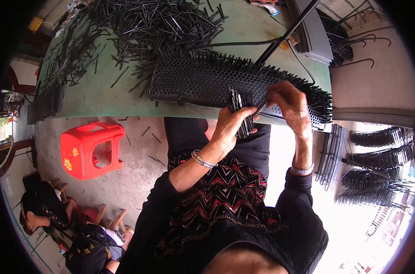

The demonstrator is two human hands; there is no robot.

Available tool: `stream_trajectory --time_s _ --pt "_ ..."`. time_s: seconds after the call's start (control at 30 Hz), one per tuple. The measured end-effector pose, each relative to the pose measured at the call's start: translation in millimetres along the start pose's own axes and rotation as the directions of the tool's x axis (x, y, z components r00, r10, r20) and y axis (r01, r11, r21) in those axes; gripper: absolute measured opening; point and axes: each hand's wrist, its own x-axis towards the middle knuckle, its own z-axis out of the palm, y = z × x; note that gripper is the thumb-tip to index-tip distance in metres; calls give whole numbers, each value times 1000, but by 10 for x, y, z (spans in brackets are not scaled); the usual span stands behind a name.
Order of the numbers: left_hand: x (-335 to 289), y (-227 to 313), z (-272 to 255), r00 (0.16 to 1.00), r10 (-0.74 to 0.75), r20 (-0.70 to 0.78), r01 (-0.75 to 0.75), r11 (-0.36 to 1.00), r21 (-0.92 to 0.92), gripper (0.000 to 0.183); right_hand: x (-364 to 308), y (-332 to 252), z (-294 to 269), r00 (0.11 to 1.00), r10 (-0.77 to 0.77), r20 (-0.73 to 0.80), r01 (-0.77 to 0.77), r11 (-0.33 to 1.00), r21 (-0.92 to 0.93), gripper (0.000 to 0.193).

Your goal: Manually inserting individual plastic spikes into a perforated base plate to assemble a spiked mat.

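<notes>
The place looked like a small workshop set up for repetitive handwork. At 12 o'clock a worn green tabletop (pixel 116 101) carried a loose heap of thin black sticks (pixel 143 23) towards 11 and a perforated board (pixel 194 82) bristling with upright pieces along its far side. Grey panels (pixel 308 27) were stacked towards 1 o'clock, and rows of similar dark, spiky pieces (pixel 381 157) filled 3 o'clock. Stray sticks littered the bare floor (pixel 141 187) near a red plastic stool (pixel 79 153) at 9.

Sticks (pixel 171 23) lie behind the board (pixel 198 78) on the tabletop (pixel 120 104), sheets (pixel 311 34) to their right; a stool (pixel 79 153) stands left, on the floor (pixel 141 155).
</notes>
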Motion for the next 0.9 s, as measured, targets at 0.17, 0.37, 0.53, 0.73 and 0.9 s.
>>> stream_trajectory --time_s 0.17,0.37,0.53,0.73,0.9 --pt "4 34 -40 998 -55 18 56 993 -103 26 146 2 -109 831 -275 -483 114 935 -337 14" --pt "1 -43 -45 981 -112 160 136 979 -149 33 404 171 -125 788 -377 -487 151 885 -440 12" --pt "23 -85 -35 974 -152 165 180 969 -171 32 469 266 -129 796 -410 -445 189 868 -460 11" --pt "13 -105 -46 981 -138 138 160 974 -163 30 495 336 -125 801 -411 -435 165 850 -500 10" --pt "-6 -80 -22 984 -134 117 149 980 -132 26 471 444 -94 794 -480 -374 168 764 -623 10"
